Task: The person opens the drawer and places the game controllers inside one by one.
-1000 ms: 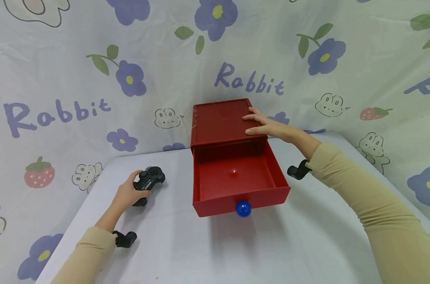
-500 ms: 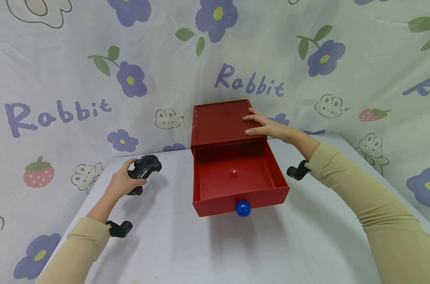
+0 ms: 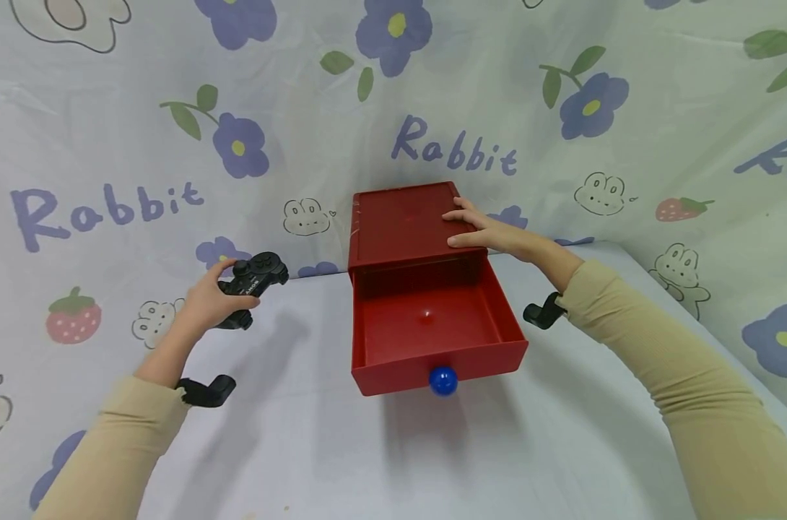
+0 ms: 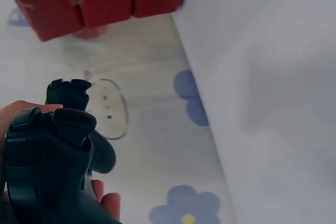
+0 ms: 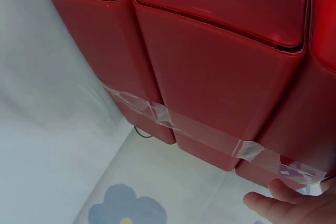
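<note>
A black game controller marked SONY is pinched between the thumb and fingers of my left hand, held above the table on the left. In the left wrist view the controller fills the lower left corner and covers much of that hand. My right hand rests on the top right edge of a red box, its fingers spread. The red drawer of this box is pulled out toward me; a blue round knob sits on its front. Nothing lies inside the drawer.
The box stands at the back of a white table, near a patterned cloth. In the right wrist view, clear tape runs across the box's red sections. A black wrist mount sticks out from the left sleeve.
My left hand has lifted the controller off the table and carried it up and slightly left. The right hand, box and drawer have stayed in place.
</note>
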Demonstrator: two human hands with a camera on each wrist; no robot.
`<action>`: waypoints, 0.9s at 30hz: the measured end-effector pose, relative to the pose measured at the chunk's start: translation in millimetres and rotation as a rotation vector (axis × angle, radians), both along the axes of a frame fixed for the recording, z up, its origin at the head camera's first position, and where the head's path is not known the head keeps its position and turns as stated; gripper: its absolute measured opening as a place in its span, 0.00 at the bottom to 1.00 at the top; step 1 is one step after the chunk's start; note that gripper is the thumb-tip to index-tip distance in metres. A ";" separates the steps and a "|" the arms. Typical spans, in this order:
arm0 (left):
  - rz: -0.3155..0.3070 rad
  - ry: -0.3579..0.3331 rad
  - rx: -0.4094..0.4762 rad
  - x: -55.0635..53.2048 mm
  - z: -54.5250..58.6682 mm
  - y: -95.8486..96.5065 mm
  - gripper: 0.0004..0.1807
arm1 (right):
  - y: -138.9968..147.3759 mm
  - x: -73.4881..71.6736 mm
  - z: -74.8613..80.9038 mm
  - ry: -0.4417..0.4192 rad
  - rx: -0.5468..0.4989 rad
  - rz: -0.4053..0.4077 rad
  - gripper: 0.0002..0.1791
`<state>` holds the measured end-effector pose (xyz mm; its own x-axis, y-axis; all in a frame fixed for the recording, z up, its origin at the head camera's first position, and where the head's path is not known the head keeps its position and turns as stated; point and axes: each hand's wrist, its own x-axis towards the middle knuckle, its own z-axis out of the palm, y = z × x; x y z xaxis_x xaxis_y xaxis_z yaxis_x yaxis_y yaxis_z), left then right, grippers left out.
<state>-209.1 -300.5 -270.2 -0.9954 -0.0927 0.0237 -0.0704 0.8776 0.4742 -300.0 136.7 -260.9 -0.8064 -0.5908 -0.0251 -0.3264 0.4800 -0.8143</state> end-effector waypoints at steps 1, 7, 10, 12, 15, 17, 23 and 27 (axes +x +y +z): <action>0.003 0.007 -0.007 0.9 3.8 1.3 0.51 | 0.2 -0.3 -0.4 0.000 -0.001 0.000 0.35; -0.004 0.031 0.005 8.2 24.3 4.3 0.51 | 0.4 -1.6 -1.8 0.004 -0.002 -0.003 0.35; -0.014 0.029 0.022 12.0 34.5 5.9 0.51 | 0.6 -1.5 -1.6 0.004 -0.002 -0.003 0.35; -0.021 0.032 0.023 14.2 41.7 7.4 0.51 | 0.5 -1.5 -1.5 0.001 -0.005 -0.002 0.35; -0.029 0.029 0.036 17.1 53.3 10.2 0.51 | 0.5 -1.2 -1.2 -0.006 -0.015 0.000 0.35; -0.035 0.032 0.043 19.0 61.0 11.7 0.50 | 0.3 -1.1 -1.0 -0.008 -0.020 0.002 0.35; -0.072 0.025 0.052 24.7 83.5 16.7 0.50 | -0.1 -0.6 -0.6 -0.007 -0.015 0.005 0.35; -0.096 0.005 0.050 26.8 97.3 24.0 0.50 | 0.3 -1.0 -1.2 -0.011 -0.015 -0.001 0.35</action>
